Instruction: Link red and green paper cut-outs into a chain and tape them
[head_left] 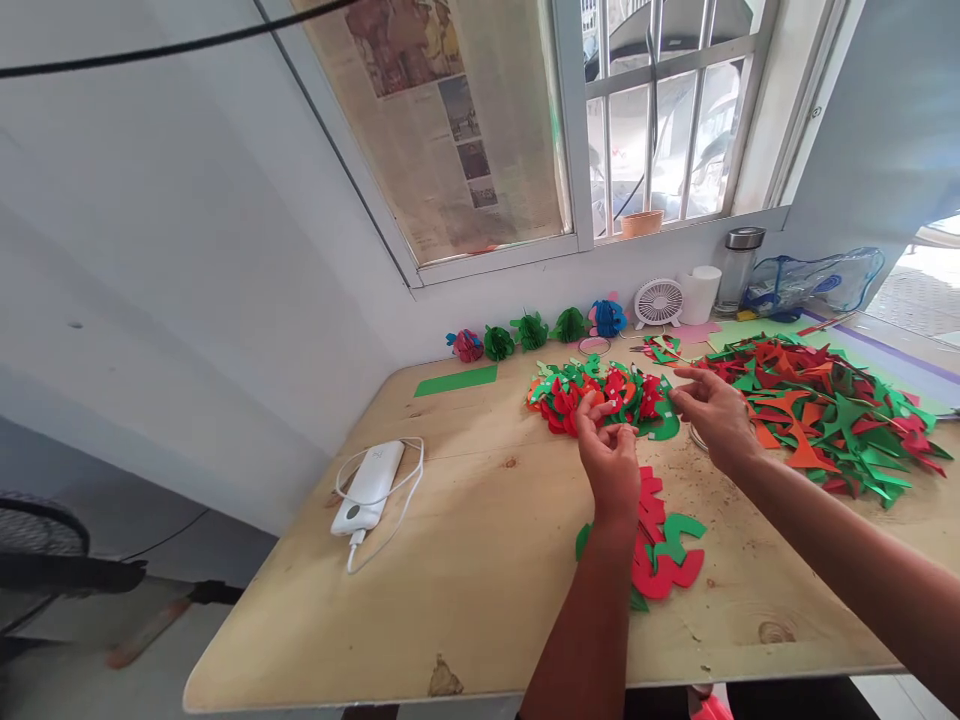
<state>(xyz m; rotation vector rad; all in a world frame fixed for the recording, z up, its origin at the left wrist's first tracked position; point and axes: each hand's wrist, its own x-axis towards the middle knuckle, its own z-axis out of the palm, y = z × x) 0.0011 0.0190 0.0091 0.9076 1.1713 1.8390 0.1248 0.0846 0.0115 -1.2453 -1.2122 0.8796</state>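
Observation:
My left hand [609, 455] hovers at the front of a pile of red and green paper cut-outs [555, 405], fingers half curled and apart, with nothing visible in them. To its right, my right hand [716, 412] has its thumb and forefinger closed at the edge of a green paper cut-out [664, 425]. Small white squares show on several pieces in this pile. Below my hands lie more red cut-outs [664, 575] and a curved green cut-out [679, 530], partly hidden by my left forearm.
A heap of red, orange and green paper scraps [810, 410] covers the right side. Honeycomb paper figures [532, 331] line the wall beside a small white fan [660, 302] and a glass bottle [739, 270]. A white power bank [369, 487] with cable and a green strip [456, 381] lie left.

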